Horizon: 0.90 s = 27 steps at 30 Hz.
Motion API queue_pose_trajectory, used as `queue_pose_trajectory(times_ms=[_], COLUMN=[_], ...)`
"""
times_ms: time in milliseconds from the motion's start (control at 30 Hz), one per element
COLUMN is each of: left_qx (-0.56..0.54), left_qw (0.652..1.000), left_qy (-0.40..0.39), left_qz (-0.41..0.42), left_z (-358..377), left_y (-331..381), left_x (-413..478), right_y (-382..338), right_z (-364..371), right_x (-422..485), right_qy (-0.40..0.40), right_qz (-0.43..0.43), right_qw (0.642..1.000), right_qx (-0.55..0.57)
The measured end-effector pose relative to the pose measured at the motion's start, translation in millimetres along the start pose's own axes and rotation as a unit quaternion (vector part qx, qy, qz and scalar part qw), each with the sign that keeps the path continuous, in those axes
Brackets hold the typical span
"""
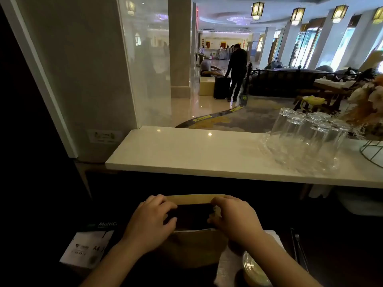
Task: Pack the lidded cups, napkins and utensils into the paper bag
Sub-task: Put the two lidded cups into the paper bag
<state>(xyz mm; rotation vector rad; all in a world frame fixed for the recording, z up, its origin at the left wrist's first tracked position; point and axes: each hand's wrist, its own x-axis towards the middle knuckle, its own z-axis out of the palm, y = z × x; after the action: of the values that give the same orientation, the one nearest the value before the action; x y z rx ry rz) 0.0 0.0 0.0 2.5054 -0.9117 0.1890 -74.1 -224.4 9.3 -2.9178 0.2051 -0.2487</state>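
Note:
A brown paper bag [193,248] stands upright in front of me on a dark low counter, its mouth dark inside. My left hand [150,221] grips the left side of the bag's rim. My right hand [234,217] pinches the right side of the rim, and together they hold the mouth apart. A clear lidded cup [253,269] with a pale drink sits at the lower right, just under my right forearm. White napkins [227,266] lie beside the cup. Thin metal utensils [298,248] lie further right on the dark surface.
A white marble ledge [196,154] runs across above the low counter. Several upturned clear glasses [304,137] stand on its right part, next to a wire basket [373,152] with flowers. A ream of A4 paper [89,247] lies at the lower left.

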Motion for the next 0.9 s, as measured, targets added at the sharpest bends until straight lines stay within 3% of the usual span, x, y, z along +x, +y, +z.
queue_pose_trajectory(times_ms=[133,233,333,400,467,533,667,800,900], left_qx=[-0.015,0.042,0.066,0.063,0.048,0.032,0.044,0.070,0.055], left_qw=[0.993,0.978,0.973,0.974,0.975,0.976,0.979,0.980,0.979], left_qy=[-0.103,-0.183,-0.205,-0.204,-0.203,-0.200,-0.183,-0.164,-0.175], left_qz=[-0.060,-0.087,-0.085,-0.077,-0.074,-0.074,-0.082,-0.091,-0.092], left_z=[-3,-4,-1,2,4,6,10,10,7], left_y=[-3,-4,-5,-6,-7,-8,-10,-14,-15], left_x=[-6,-14,-24,-28,-31,-32,-35,-39,-40], right_y=[-1,10,19,15,-1,-16,-38,-34,-25], right_z=[5,8,9,8,3,2,15,22,26], right_x=[1,-4,-16,-25,-37,-51,-63,-69,-77], right_qy=[-0.004,0.029,0.065,0.110,0.149,0.091,-0.131,-0.139,-0.176], right_qz=[0.012,0.048,0.053,-0.001,-0.115,-0.209,-0.227,-0.262,-0.224], right_qw=[1.000,0.998,0.996,0.992,0.982,0.973,0.965,0.954,0.959], right_qx=[-0.018,-0.008,-0.036,-0.057,-0.032,0.025,-0.014,-0.032,-0.008])
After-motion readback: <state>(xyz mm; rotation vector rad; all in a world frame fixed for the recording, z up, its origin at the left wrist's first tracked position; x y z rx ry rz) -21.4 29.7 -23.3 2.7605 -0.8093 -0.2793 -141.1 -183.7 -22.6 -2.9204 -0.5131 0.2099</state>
